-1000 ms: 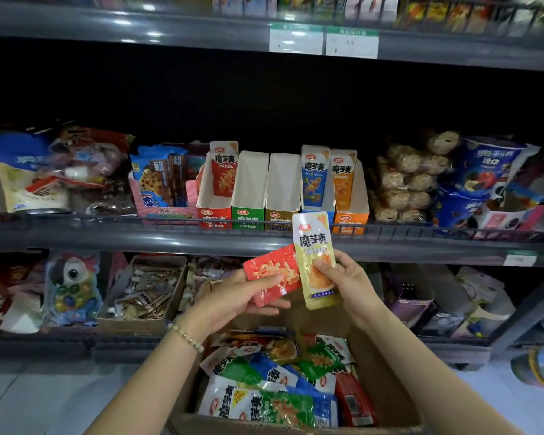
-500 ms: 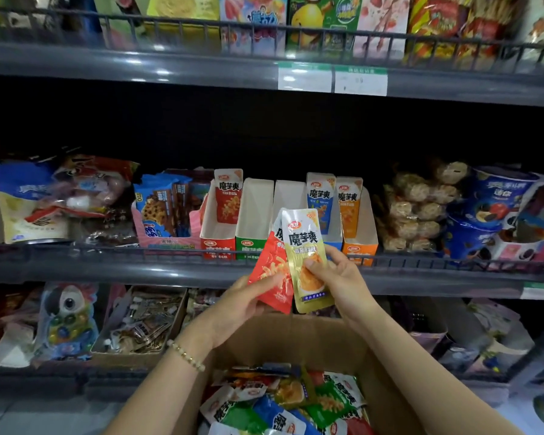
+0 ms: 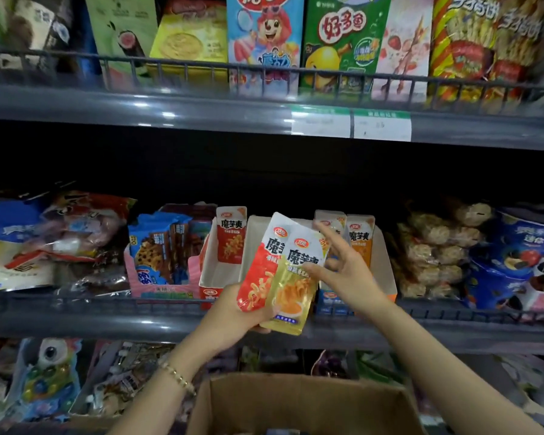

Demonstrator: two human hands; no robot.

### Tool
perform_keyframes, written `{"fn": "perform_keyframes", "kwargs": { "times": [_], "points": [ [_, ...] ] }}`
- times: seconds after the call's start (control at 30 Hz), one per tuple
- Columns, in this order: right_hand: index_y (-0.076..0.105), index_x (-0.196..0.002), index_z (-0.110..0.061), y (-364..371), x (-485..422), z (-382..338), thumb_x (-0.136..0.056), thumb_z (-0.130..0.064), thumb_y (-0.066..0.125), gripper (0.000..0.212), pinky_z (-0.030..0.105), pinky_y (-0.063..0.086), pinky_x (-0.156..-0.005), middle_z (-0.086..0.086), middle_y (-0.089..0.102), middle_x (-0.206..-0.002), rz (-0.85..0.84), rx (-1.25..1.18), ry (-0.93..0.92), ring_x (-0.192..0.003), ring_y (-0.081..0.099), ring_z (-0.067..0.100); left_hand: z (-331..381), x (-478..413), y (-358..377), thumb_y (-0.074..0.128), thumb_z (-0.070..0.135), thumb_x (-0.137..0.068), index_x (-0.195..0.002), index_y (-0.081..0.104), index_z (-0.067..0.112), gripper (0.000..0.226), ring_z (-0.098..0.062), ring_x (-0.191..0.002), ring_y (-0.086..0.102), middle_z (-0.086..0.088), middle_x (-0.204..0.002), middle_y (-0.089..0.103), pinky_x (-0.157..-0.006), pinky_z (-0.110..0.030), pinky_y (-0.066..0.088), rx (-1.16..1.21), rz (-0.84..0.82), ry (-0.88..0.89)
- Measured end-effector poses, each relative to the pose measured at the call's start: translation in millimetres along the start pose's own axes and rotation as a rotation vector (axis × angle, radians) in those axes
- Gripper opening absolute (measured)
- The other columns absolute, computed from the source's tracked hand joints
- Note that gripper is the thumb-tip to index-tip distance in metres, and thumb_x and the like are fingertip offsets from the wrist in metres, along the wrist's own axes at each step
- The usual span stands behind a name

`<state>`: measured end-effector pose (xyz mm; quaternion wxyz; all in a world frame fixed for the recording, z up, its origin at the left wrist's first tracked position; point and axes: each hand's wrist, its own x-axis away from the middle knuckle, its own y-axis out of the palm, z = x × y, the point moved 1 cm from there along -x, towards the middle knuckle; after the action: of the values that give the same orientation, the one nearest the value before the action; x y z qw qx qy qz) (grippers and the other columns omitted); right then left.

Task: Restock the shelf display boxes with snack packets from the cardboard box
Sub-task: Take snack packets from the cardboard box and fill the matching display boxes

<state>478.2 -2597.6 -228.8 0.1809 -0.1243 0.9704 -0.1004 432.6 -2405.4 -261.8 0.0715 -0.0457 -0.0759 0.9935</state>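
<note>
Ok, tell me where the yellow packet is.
Head view, centre: the yellow packet sits in the left hand, overlapping the red packet on its left, the right hand touching it, before the display boxes.

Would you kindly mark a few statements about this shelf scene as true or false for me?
1. The left hand holds a red packet and a yellow packet. True.
2. The right hand grips an orange packet. False: its fingers are spread, beside the yellow packet.
3. An upright packet stands in the red display box. True.
4. The cardboard box is above the hands. False: it is below them.
</note>
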Motion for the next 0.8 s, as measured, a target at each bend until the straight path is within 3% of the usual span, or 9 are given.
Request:
{"fn": "perform_keyframes", "kwargs": {
  "times": [0.1,0.27,0.33,0.43,0.57,0.7,0.8],
  "points": [
    [0.045,-0.133,-0.031,-17.1,-24.8,-4.0,-0.084,-0.01,0.067,0.057,0.038,0.059,-0.078,-0.002,0.07,-0.107,-0.056,0.057,0.038,-0.091,0.071,0.02,5.0,-18.8,-8.1,0.07,0.012,-0.082,-0.101,0.063,0.014,0.02,-0.008,-0.084,0.069,0.003,-0.096,0.071,-0.063,-0.022,0.056,-0.079,-0.04,0.066],
    [0.054,-0.112,-0.032,-39.1,-55.4,-4.7,-0.084,-0.004,0.066,0.041,0.03,0.06,-0.073,0.002,0.075,-0.093,-0.177,-0.014,0.181,-0.088,0.071,0.016,2.4,-51.2,-12.6,0.074,0.018,-0.077,-0.096,0.065,0.018,0.021,-0.012,-0.083,0.071,0.006,-0.089,0.074,-0.067,-0.027,0.059,-0.07,0.005,0.078],
    [0.054,-0.116,-0.023,-47.4,-68.4,-4.2,-0.083,0.001,0.065,0.042,0.024,0.058,-0.065,0.004,0.073,-0.093,-0.112,-0.012,0.151,-0.081,0.072,0.012,2.5,-63.9,-11.5,0.07,0.02,-0.081,-0.094,0.065,0.016,0.014,-0.013,-0.076,0.071,0.001,-0.085,0.074,-0.063,-0.026,0.059,0.012,0.08,0.059],
    [0.058,-0.111,-0.011,-66.9,-92.2,-7.2,-0.08,0.005,0.067,0.036,0.017,0.055,-0.056,0.003,0.068,-0.089,0.137,-0.037,0.065,-0.066,0.069,0.002,1.6,-84.3,-16.9,0.063,0.027,-0.085,-0.093,0.064,0.017,0.012,-0.011,-0.072,0.071,-0.001,-0.085,0.073,-0.058,-0.022,0.057,0.137,0.221,0.028],
    [0.06,-0.113,-0.014,-79.8,-122.2,-2.0,-0.077,-0.006,0.075,0.039,0.011,0.052,-0.062,-0.004,0.064,-0.087,0.271,0.261,-0.071,-0.075,0.063,0.002,-9.5,-102.6,-27.2,0.062,0.033,-0.081,-0.095,0.059,0.026,0.016,-0.007,-0.073,0.071,0.002,-0.096,0.07,-0.066,-0.024,0.057,0.19,0.301,0.0],
    [0.061,-0.116,-0.012,-62.4,-144.2,15.5,-0.08,-0.007,0.072,0.038,0.013,0.052,-0.077,-0.005,0.064,-0.099,0.133,0.385,-0.197,-0.087,0.061,0.002,-21.6,-109.7,-23.8,0.061,0.029,-0.085,-0.097,0.057,0.026,0.014,-0.013,-0.08,0.067,0.003,-0.094,0.066,-0.055,-0.013,0.052,0.222,0.304,-0.032],
    [0.063,-0.121,-0.011,-52.3,-156.5,33.9,-0.087,-0.017,0.067,0.035,0.02,0.047,-0.081,0.001,0.067,-0.103,0.066,0.632,-0.195,-0.091,0.062,0.011,-26.8,-112.2,-26.1,0.064,0.037,-0.076,-0.103,0.057,0.024,0.03,-0.012,-0.078,0.069,0.002,-0.097,0.068,-0.058,-0.016,0.055,0.242,0.317,-0.048]
  ]
}}
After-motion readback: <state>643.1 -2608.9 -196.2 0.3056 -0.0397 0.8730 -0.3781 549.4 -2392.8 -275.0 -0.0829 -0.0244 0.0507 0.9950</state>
